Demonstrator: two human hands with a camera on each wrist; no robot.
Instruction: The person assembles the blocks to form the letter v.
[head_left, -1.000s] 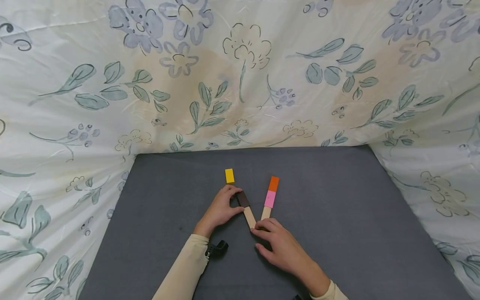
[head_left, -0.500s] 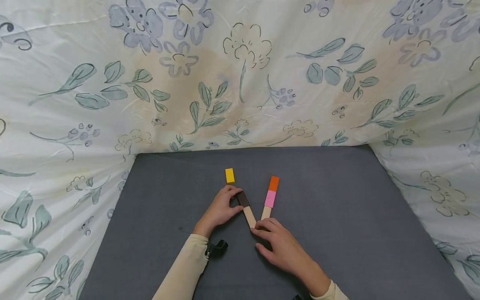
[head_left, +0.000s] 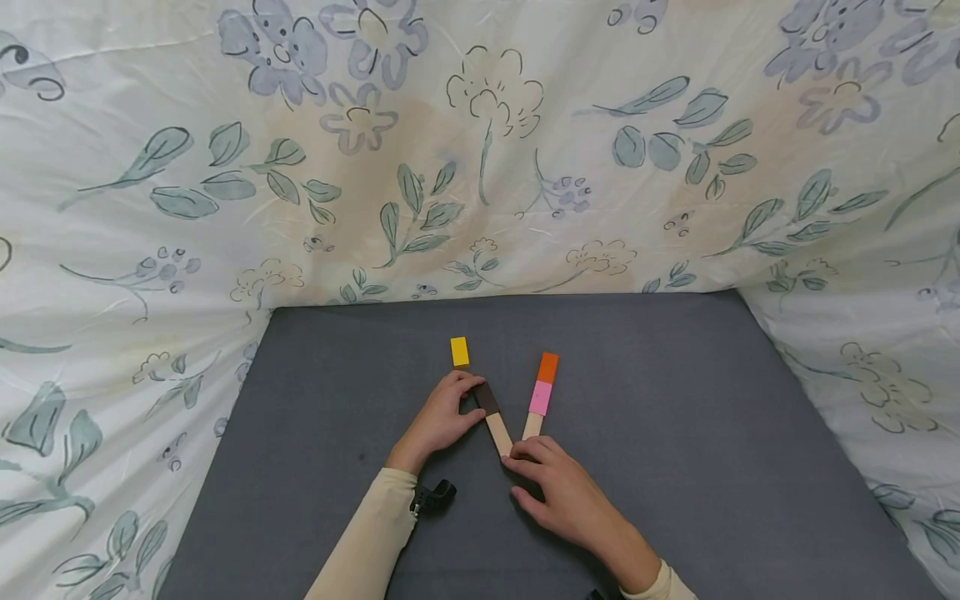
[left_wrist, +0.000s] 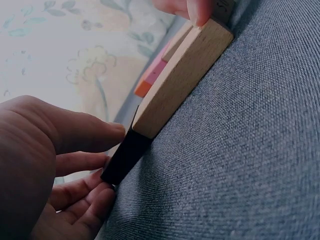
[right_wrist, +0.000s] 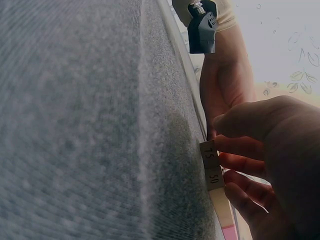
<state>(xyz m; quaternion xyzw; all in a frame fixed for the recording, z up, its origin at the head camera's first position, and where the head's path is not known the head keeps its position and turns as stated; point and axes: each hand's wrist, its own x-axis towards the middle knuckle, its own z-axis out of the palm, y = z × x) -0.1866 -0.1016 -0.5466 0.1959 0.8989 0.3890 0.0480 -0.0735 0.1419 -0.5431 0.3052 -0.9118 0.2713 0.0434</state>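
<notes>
My left hand pinches a dark brown block between thumb and fingertips. End to end with that block lies a plain wooden block, slanting toward me. A second row spreads away to the right: another plain wooden block, a pink block and an orange block. The near ends of both rows meet in a V under the fingertips of my right hand, whose thumb stays apart. In the right wrist view, those fingers touch block ends printed 75 and 50.
A yellow block lies just beyond my left fingers. Dark grey cloth covers the table. Flowered fabric hangs behind and at both sides. A black wrist camera sits by the left sleeve.
My left thumb tip has shifted very slightly away from me along the dark brown block. The right hand and the blocks stay where they were.
</notes>
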